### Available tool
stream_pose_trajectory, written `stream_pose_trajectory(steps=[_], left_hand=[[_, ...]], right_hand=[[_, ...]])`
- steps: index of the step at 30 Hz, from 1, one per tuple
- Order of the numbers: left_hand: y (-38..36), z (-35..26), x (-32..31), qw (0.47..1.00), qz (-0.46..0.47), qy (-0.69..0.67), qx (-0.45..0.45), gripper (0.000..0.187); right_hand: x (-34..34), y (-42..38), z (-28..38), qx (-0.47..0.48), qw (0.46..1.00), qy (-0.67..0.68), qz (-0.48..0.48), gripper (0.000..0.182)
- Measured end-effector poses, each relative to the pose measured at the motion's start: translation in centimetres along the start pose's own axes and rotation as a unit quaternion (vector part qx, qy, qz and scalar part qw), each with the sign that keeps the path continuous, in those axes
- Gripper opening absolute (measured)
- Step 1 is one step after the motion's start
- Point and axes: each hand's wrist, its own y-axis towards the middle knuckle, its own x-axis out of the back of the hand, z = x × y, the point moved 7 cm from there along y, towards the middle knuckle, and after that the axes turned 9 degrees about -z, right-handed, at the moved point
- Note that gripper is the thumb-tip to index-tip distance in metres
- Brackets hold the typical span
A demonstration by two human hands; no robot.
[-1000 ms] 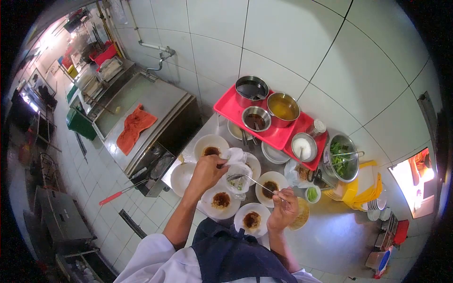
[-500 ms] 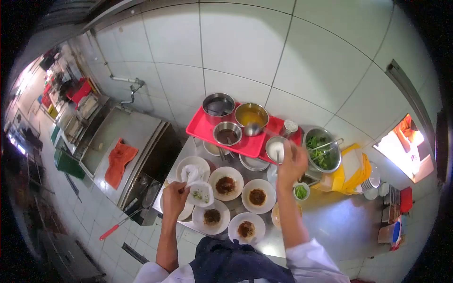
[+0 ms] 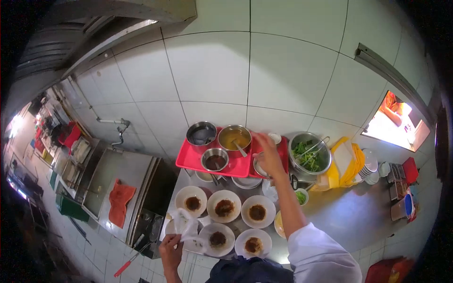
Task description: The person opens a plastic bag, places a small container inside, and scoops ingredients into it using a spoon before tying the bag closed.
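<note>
My left hand (image 3: 171,250) pinches a thin white plastic bag (image 3: 186,228) at the lower left, over the bowls. Brown sauce lies in several white bowls, among them one in the middle (image 3: 224,206) and one at the front (image 3: 253,243). My right hand (image 3: 268,155) reaches over the red tray (image 3: 188,162), fingers apart, beside a steel pot of yellow liquid (image 3: 234,137) with a ladle in it. Below that hand is a partly hidden container of white contents (image 3: 259,166). On the tray also stand a pot of dark liquid (image 3: 201,134) and a smaller dark-sauce pot (image 3: 214,160).
A steel bowl of leafy greens (image 3: 310,152) stands right of the tray, with yellow packaging (image 3: 345,165) and stacked plates (image 3: 370,160) beyond. A small bowl of chopped greens (image 3: 301,196) is nearer. An orange cloth (image 3: 121,203) lies on the left counter.
The ladle now rests in the yellow liquid, and my right hand has let it go. The bag has moved down and toward me with my left hand. The view has shifted.
</note>
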Motion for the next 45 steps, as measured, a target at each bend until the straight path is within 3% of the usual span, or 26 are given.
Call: stream_pose_trajectory(steps=[1, 4, 5, 9, 11, 12, 13, 14, 16, 17, 20, 23, 26, 27, 30, 31, 34, 35, 36, 37, 39, 41, 45], left_hand=[[-0.3, 0.3, 0.4, 1.000, -0.007, 0.008, 0.006, 0.030], [-0.2, 0.5, 0.5, 1.000, -0.014, -0.008, 0.009, 0.031], [-0.1, 0.9, 0.2, 1.000, -0.013, -0.017, 0.004, 0.031], [1.1, -0.4, -0.1, 0.998, 0.000, -0.053, -0.026, 0.032], [0.9, 0.8, -0.8, 0.993, -0.036, -0.090, -0.071, 0.028], [1.0, 1.5, -1.5, 0.987, -0.048, -0.114, -0.101, 0.026], [1.0, 0.7, -1.4, 0.981, -0.062, -0.096, -0.158, 0.011], [1.0, -0.6, -0.9, 0.970, -0.078, -0.079, -0.215, 0.013], [1.4, -0.7, -2.0, 0.982, 0.001, -0.101, -0.161, 0.008], [1.7, -0.7, -2.6, 0.986, 0.038, -0.102, -0.127, 0.009], [2.0, -3.9, -3.1, 0.974, 0.055, -0.062, -0.213, 0.014], [1.6, -8.3, -3.0, 0.974, 0.091, -0.019, -0.205, 0.018], [-0.1, -11.1, -4.5, 0.965, 0.082, -0.089, -0.233, 0.018], [-1.0, -14.3, -4.8, 0.970, 0.106, -0.031, -0.218, 0.019], [-5.0, -15.8, -9.8, 0.974, 0.074, -0.155, -0.149, 0.018], [-6.2, -20.0, -11.2, 0.972, 0.194, -0.126, -0.032, 0.017], [-12.4, -25.4, -18.2, 0.924, 0.145, -0.160, -0.316, 0.019], [-14.6, -26.1, -21.6, 0.910, 0.169, -0.155, -0.345, 0.026], [-16.3, -29.8, -23.8, 0.908, 0.277, -0.116, -0.291, 0.037], [-17.7, -32.3, -26.3, 0.923, 0.248, -0.160, -0.247, 0.027], [-21.3, -38.2, -30.5, 0.881, 0.296, -0.131, -0.346, 0.026], [-24.0, -41.1, -34.9, 0.858, 0.340, -0.118, -0.366, 0.025], [-25.9, -45.9, -41.3, 0.843, 0.318, -0.084, -0.425, 0.024]], right_hand=[[0.1, -0.1, -2.2, 0.005, 0.999, -0.046, -0.018, 0.087], [1.2, -0.2, -7.2, -0.162, 0.980, -0.063, -0.098, 0.090], [1.6, 0.4, -7.2, -0.132, 0.981, -0.095, -0.102, 0.098], [2.1, 1.6, -7.3, -0.167, 0.947, -0.267, -0.058, 0.104], [1.6, 1.6, -9.6, -0.188, 0.929, -0.317, -0.020, 0.107], [1.6, 1.5, -10.3, -0.180, 0.946, -0.263, -0.048, 0.106], [0.9, 1.7, -11.2, -0.199, 0.947, -0.252, -0.024, 0.112], [0.9, 1.9, -11.1, -0.215, 0.940, -0.263, 0.007, 0.111], [0.2, 2.2, -11.3, -0.159, 0.938, -0.307, 0.010, 0.107], [0.7, 2.3, -10.8, -0.190, 0.943, -0.274, 0.009, 0.102], [3.4, 2.3, -7.8, -0.171, 0.954, -0.243, -0.048, 0.092], [8.0, 2.4, -4.7, -0.142, 0.964, -0.183, -0.128, 0.090], [16.4, 1.4, -1.1, -0.157, 0.972, -0.072, -0.158, 0.094], [19.9, 0.3, -0.3, -0.151, 0.973, -0.042, -0.167, 0.093], [30.1, -4.9, 0.1, -0.125, 0.978, 0.000, -0.164, 0.091], [33.4, -6.9, -0.8, -0.114, 0.982, 0.005, -0.154, 0.091], [41.0, -14.5, -6.6, -0.137, 0.988, 0.032, -0.069, 0.094], [42.7, -17.9, -9.4, -0.145, 0.987, 0.003, -0.068, 0.094], [44.1, -21.5, -12.1, -0.153, 0.985, -0.027, -0.069, 0.094], [45.7, -24.9, -14.1, -0.190, 0.977, -0.076, -0.058, 0.092], [48.5, -31.7, -17.4, -0.245, 0.954, -0.167, -0.053, 0.090], [50.2, -37.4, -20.5, -0.271, 0.928, -0.248, -0.059, 0.087], [53.5, -43.3, -24.0, -0.326, 0.907, -0.243, -0.111, 0.083]])
